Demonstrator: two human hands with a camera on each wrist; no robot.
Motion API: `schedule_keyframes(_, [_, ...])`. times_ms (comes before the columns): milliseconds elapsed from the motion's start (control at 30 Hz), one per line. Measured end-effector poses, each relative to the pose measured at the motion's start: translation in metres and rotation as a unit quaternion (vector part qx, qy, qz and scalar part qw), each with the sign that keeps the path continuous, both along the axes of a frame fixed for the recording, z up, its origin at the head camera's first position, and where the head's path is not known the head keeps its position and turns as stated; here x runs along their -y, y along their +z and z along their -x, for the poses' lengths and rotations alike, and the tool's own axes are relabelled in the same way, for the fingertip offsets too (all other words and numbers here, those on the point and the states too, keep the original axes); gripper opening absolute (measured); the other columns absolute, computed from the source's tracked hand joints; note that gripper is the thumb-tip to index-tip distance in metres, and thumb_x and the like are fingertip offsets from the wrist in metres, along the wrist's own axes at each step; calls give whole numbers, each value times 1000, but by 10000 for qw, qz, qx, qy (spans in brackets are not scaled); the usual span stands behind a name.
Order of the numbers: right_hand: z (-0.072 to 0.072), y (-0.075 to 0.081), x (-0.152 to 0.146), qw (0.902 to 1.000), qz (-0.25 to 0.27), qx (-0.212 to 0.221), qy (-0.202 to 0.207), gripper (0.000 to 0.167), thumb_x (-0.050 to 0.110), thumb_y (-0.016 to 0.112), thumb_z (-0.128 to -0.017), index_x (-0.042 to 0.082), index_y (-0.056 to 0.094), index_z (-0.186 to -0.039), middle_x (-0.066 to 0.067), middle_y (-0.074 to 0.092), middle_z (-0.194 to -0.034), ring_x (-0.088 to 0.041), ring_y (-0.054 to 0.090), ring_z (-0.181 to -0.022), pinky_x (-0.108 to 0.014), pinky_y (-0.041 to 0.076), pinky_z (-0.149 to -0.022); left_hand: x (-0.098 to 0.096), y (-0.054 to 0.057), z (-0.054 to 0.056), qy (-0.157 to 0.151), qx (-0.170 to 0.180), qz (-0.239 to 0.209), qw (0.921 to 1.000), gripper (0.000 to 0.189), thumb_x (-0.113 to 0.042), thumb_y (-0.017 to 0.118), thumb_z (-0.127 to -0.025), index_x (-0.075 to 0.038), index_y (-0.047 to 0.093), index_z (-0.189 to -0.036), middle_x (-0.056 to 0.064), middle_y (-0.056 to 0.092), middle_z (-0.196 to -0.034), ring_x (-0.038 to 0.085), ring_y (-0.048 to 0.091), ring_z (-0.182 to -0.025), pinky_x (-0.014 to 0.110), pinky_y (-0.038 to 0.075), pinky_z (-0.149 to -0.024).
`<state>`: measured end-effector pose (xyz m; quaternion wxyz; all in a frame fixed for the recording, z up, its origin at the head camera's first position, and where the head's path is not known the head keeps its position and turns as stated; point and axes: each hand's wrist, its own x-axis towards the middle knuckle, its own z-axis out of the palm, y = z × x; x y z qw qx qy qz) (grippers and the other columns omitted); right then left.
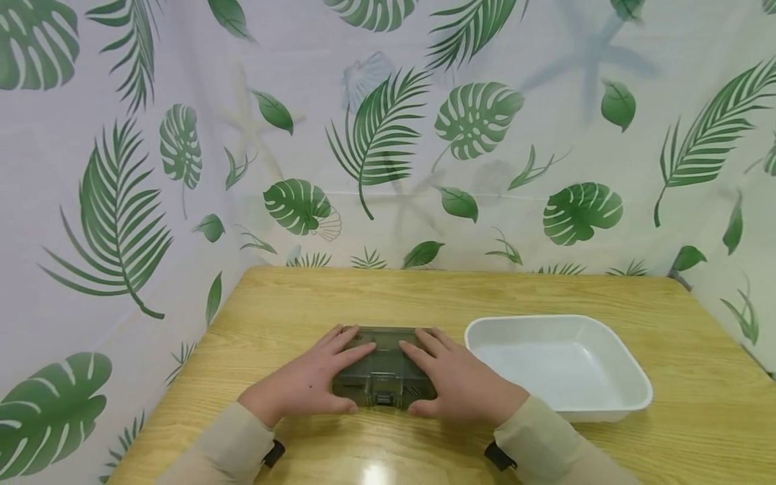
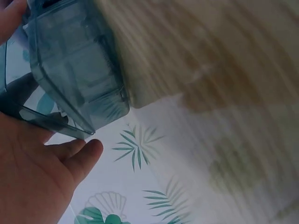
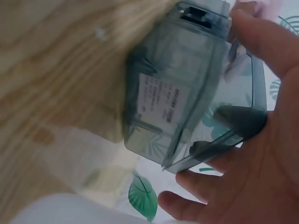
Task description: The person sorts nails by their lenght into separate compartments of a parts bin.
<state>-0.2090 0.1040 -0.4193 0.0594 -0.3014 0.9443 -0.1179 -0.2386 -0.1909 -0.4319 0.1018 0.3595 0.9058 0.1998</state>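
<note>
A dark translucent plastic case (image 1: 384,360) with a front latch (image 1: 384,398) is between both hands, close over the table. My left hand (image 1: 303,382) grips its left end, fingers over the top and thumb low by the front edge. On the opposite end my right hand (image 1: 469,387) holds it the same way, thumb near the front corner. Inner dividing lines show through the case (image 2: 74,60) in the left wrist view. A white printed label (image 3: 162,100) is visible through the wall in the right wrist view.
To the right of the case stands a white rectangular tray (image 1: 545,367), close beside the right hand. Everything is over a wooden table (image 1: 364,296). Leaf-patterned cloth (image 1: 388,222) hangs behind the table and along its sides.
</note>
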Motion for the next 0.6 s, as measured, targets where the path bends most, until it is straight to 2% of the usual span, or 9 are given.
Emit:
schedule_keyframes(167, [0, -8, 7, 9994, -261, -185, -138, 95, 60, 72, -87, 21, 29, -162, -15, 19, -166, -44, 14, -150, -63, 33, -110, -7, -2, -1, 82, -237, 358, 9990, 99, -52, 79, -84, -33, 22, -163, 5, 4, -169, 38, -1, -153, 62, 33, -111])
schedule_keyframes(333, [-1, -15, 15, 9980, -378, -431, -252, 94, 58, 73, -86, 22, 29, -162, -17, 20, -165, -46, 14, -149, -66, 32, -109, -15, -5, -3, 168, -604, 686, 9957, 100, -52, 80, -84, -32, 22, -163, 10, 9, -168, 42, 6, -152, 61, 37, -108])
schedule_keyframes(600, [-4, -22, 18, 9946, -546, -834, -297, 97, 59, 74, -84, 22, 29, -162, -18, 20, -164, -46, 16, -149, -65, 37, -105, -31, -10, -7, 402, -1473, 1350, 9790, 99, -59, 77, -83, -29, 24, -163, 16, 18, -165, 49, 18, -147, 57, 39, -109])
